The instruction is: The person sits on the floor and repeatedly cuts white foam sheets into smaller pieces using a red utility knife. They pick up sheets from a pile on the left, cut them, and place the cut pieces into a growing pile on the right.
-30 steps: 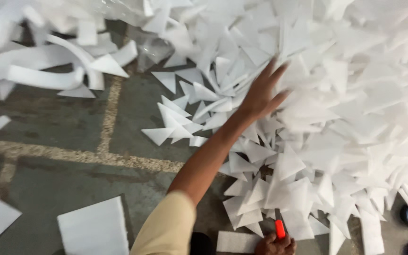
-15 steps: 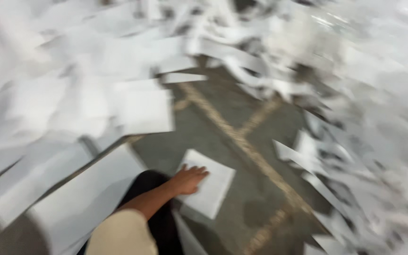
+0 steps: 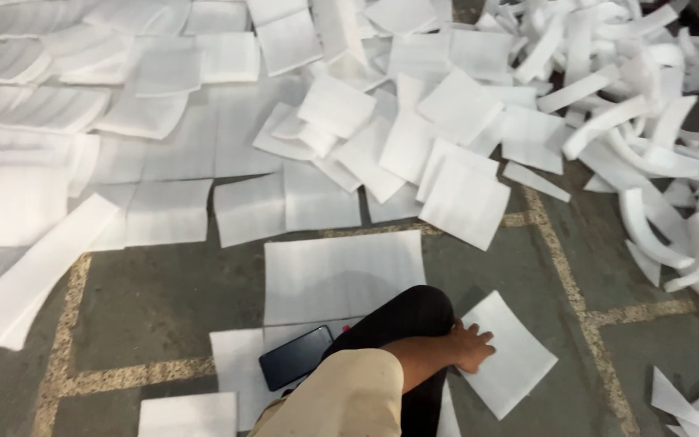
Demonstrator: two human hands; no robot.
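The concrete floor (image 3: 163,299) with its worn yellow lines spreads under me, and most of its far half is covered by white foam sheets (image 3: 204,137), flat rectangles overlapping one another. To the far right lies a heap of curled white foam strips (image 3: 649,137). Nearer, one large white sheet (image 3: 341,275) lies flat just ahead of my dark-trousered knee (image 3: 414,320). A long white panel (image 3: 30,279) slants at the left. Beside my knee on the right is a small square foam sheet (image 3: 511,352), turned like a diamond. A dark phone (image 3: 295,358) lies screen-up on another sheet to the left of my knee. My left hand (image 3: 471,346) rests palm-down on the small square's near-left edge, fingers spread and flat, gripping nothing. My right hand is out of sight.
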